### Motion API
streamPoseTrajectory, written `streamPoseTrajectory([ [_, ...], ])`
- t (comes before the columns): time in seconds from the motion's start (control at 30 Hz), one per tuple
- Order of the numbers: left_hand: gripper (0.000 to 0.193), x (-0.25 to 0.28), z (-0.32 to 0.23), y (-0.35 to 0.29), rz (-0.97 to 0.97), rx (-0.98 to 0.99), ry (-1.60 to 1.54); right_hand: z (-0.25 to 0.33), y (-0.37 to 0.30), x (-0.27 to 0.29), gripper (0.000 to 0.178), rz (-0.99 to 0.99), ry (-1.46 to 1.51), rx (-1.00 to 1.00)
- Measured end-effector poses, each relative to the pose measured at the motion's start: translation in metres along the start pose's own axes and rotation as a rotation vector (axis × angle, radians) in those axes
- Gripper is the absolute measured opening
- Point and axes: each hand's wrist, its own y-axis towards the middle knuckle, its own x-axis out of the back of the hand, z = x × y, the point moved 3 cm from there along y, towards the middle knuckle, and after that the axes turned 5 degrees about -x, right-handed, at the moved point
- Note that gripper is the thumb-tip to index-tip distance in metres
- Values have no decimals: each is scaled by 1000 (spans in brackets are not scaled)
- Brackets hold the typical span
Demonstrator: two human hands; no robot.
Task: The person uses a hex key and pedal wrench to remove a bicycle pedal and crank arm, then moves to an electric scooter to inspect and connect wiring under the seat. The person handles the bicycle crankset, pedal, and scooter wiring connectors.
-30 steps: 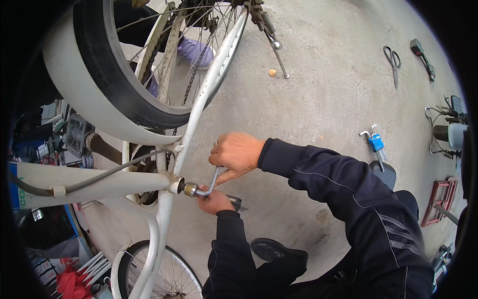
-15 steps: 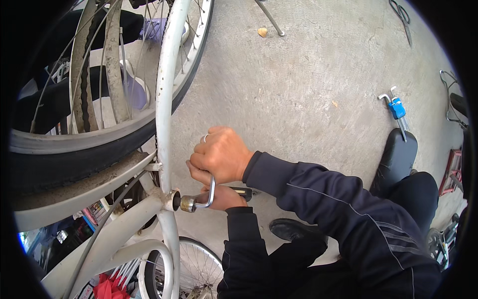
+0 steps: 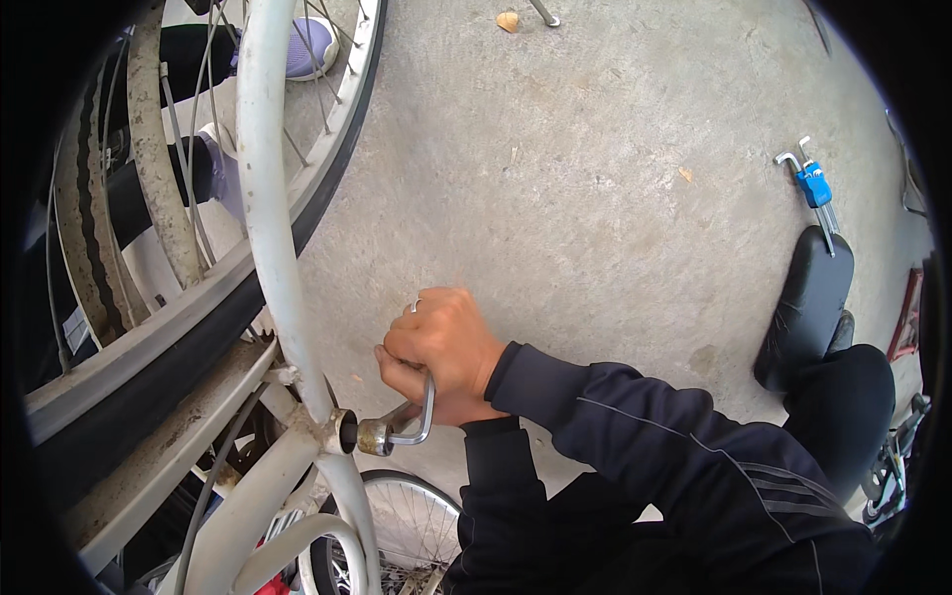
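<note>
My right hand [image 3: 443, 332], with a ring on one finger, is closed round the long arm of a silver L-shaped hex key [image 3: 428, 409]. The key's short end meets a worn, round metal fitting [image 3: 375, 437], which stands just outside the open round end of the bottom bracket [image 3: 343, 432] on a white bicycle frame [image 3: 266, 149]. My left hand [image 3: 458, 410] lies beneath the right one, close to the key. Its fingers are hidden, so what it holds does not show.
A blue holder of hex keys [image 3: 814, 185] rests against a black padded seat [image 3: 808, 307] on the right. A large bicycle wheel [image 3: 342, 134] fills the upper left, with another person's purple shoe [image 3: 311, 50] behind it. Another wheel [image 3: 416, 516] stands below. A dry leaf [image 3: 508, 22] lies on the concrete floor.
The view has shifted, and the bicycle frame now appears more tilted. My right hand keeps its grip on the hex key. The black pedal visible beyond my left hand earlier is now hidden.
</note>
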Motion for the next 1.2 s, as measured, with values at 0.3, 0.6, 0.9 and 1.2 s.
streamPoseTrajectory([
  [0.3, 26, -20, 3, 2, -23, -125, 427, 5, -28, -12, 16, 151, 140, -289],
  [0.6, 26, -15, -2, 4, 2, -202, 484, 10, -11, 13, 20, 356, -92, 203],
  [0.9, 22, -18, -3, 5, -24, -249, 471, 23, -15, 24, 20, 632, -204, 55],
  [1.2, 26, -17, -4, 5, -81, -354, 754, 10, -18, 17, 27, 648, -63, -35],
])
